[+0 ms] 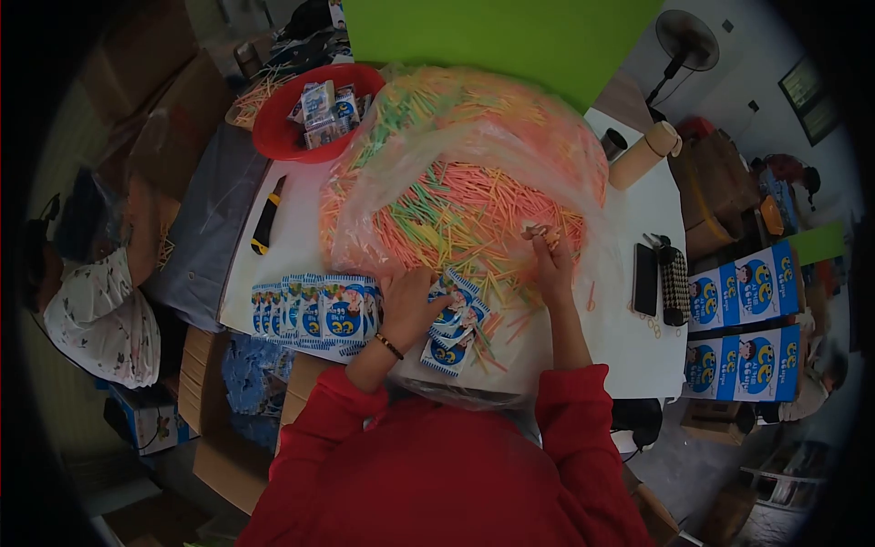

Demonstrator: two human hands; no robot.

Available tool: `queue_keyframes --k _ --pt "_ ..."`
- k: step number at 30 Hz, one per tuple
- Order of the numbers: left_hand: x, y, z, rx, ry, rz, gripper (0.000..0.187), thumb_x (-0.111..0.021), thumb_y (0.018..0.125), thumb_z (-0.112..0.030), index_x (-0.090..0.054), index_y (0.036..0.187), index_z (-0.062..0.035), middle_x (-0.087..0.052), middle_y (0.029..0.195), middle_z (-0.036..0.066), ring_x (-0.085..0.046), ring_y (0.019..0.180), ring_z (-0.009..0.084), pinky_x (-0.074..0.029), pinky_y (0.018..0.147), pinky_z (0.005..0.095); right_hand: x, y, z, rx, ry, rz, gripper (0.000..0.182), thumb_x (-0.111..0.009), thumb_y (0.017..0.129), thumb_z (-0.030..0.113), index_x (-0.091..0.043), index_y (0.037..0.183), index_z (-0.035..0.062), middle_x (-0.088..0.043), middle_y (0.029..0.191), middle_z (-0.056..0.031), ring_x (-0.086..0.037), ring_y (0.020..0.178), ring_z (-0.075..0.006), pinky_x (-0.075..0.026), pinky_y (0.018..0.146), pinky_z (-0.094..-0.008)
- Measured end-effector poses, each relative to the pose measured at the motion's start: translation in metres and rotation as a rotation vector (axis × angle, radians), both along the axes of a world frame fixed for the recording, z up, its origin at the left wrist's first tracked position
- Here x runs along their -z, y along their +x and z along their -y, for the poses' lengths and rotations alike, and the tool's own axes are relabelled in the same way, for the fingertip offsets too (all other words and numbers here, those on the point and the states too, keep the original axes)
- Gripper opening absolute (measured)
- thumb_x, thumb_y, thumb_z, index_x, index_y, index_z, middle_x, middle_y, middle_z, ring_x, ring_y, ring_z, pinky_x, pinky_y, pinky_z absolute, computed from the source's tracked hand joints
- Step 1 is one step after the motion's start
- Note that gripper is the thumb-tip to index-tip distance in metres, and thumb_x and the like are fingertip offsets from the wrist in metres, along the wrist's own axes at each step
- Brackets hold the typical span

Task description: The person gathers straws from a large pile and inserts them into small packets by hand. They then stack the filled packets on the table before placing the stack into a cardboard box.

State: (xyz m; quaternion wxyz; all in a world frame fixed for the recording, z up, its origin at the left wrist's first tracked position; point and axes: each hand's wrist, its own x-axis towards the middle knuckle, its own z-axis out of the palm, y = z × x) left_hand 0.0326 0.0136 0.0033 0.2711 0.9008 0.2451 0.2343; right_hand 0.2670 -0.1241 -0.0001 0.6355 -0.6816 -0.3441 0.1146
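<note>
Blue packets [451,314] under left hand [415,305], grip apart, one small item [540,232] clamped in right hand [552,260]

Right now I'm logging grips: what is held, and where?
The right hand pinches something small and pale by its near side. The left hand touches a packet's left edge; whether it grips can't be told.

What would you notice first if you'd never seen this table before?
Probably the huge see-through bag in the middle, full of pink, yellow and green sticks. Next, maybe the bright green panel behind it and the red bowl of little packs at the table's far left. Nearer the person, blue-and-white packets sit in an overlapping row, left of the left hand.
</note>
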Motion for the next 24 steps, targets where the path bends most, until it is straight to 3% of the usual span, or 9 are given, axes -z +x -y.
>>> queue_keyframes --k 6,9,11,12,14,18,20,21,24 --pt "-0.004 0.0 0.0 0.018 0.048 0.116 0.024 -0.075 0.073 -0.021 -0.06 0.086 -0.0076 -0.058 0.079 0.007 -0.056 0.08 0.0275 -0.037 0.075 0.0399 0.015 -0.002 0.006 -0.005 -0.132 -0.038 0.014 -0.05 0.098 0.014 -0.059 0.105 0.0051 -0.062 0.092 0.0003 -0.057 0.086 -0.0097 -0.043 0.084 -0.027" --pt "0.011 0.003 -0.009 0.043 -0.029 0.241 0.016 -0.07 0.082 -0.018 -0.06 0.09 -0.0076 -0.061 0.08 0.005 -0.058 0.077 0.0211 -0.038 0.069 0.0378 0.015 0.019 0.006 0.059 0.153 -0.322 0.015 -0.052 0.098 0.015 -0.059 0.108 0.0061 -0.063 0.097 -0.0046 -0.059 0.093 -0.0145 -0.046 0.085 -0.03" --pt "0.013 0.002 -0.009 -0.029 -0.78 0.387 0.01 -0.061 0.092 -0.015 -0.062 0.096 -0.0057 -0.065 0.084 0.003 -0.062 0.071 0.0148 -0.045 0.059 0.0315 0.04 0.045 0.014 0.018 0.492 -0.997 0.015 -0.051 0.099 0.017 -0.059 0.107 0.008 -0.063 0.097 -0.0048 -0.059 0.091 -0.0166 -0.046 0.085 -0.0317" --pt "0.004 0.001 -0.009 -0.027 -0.78 0.385 0.01 -0.061 0.092 -0.015 -0.062 0.096 -0.0057 -0.065 0.084 0.003 -0.062 0.071 0.0148 -0.045 0.059 0.0315 0.039 0.045 0.017 0.021 0.494 -0.997 0.015 -0.051 0.099 0.017 -0.059 0.107 0.008 -0.063 0.097 -0.0048 -0.059 0.091 -0.0166 -0.046 0.085 -0.0317" --pt "-0.024 0.0 -0.01 0.009 -1.527 0.5 0.02 -0.053 0.098 -0.019 -0.058 0.112 -0.0045 -0.067 0.101 0.001 -0.064 0.091 0.01 -0.054 0.07 0.0311 0.032 0.047 0.019 -0.08 0.476 -1.231 0.014 -0.05 0.099 0.016 -0.058 0.107 0.0081 -0.063 0.097 -0.0053 -0.059 0.091 -0.018 -0.047 0.085 -0.0327" --pt "-0.013 0.0 -0.01 0.119 -1.467 0.462 0.022 -0.052 0.099 -0.019 -0.057 0.115 -0.0049 -0.067 0.099 0.002 -0.063 0.093 0.0106 -0.054 0.071 0.0312 0.003 0.005 0.01 0.105 0.326 -0.718 0.015 -0.05 0.099 0.015 -0.058 0.107 0.0065 -0.063 0.1 -0.0049 -0.059 0.096 -0.0157 -0.045 0.089 -0.0319" --pt "-0.005 0.001 -0.006 0.054 -1.319 0.476 0.022 -0.052 0.099 -0.017 -0.059 0.115 -0.0036 -0.067 0.103 0.003 -0.064 0.092 0.0102 -0.053 0.074 0.0288 0.006 -0.003 0.011 0.08 0.071 -0.188 0.018 -0.05 0.1 0.019 -0.059 0.105 0.0041 -0.064 0.107 -0.009 -0.059 0.105 -0.0166 -0.045 0.094 -0.0337" --pt "-0.007 0.002 -0.005 0.054 -1.318 0.474 0.022 -0.052 0.099 -0.017 -0.059 0.115 -0.0036 -0.067 0.103 0.003 -0.064 0.092 0.0102 -0.053 0.074 0.0288 0.008 -0.003 0.013 0.081 0.072 -0.189 0.018 -0.05 0.1 0.019 -0.059 0.105 0.0041 -0.064 0.107 -0.009 -0.059 0.105 -0.0166 -0.045 0.094 -0.0337" --pt "-0.014 0.001 -0.006 0.081 -0.786 0.528 0.021 -0.053 0.098 -0.013 -0.064 0.111 -0.0014 -0.069 0.102 0.005 -0.065 0.09 0.0108 -0.051 0.077 0.0259 0.012 0.003 0.022 0.091 0.155 -0.265 0.018 -0.05 0.1 0.017 -0.058 0.108 0.0037 -0.064 0.112 -0.0097 -0.058 0.11 -0.0166 -0.044 0.094 -0.0317"
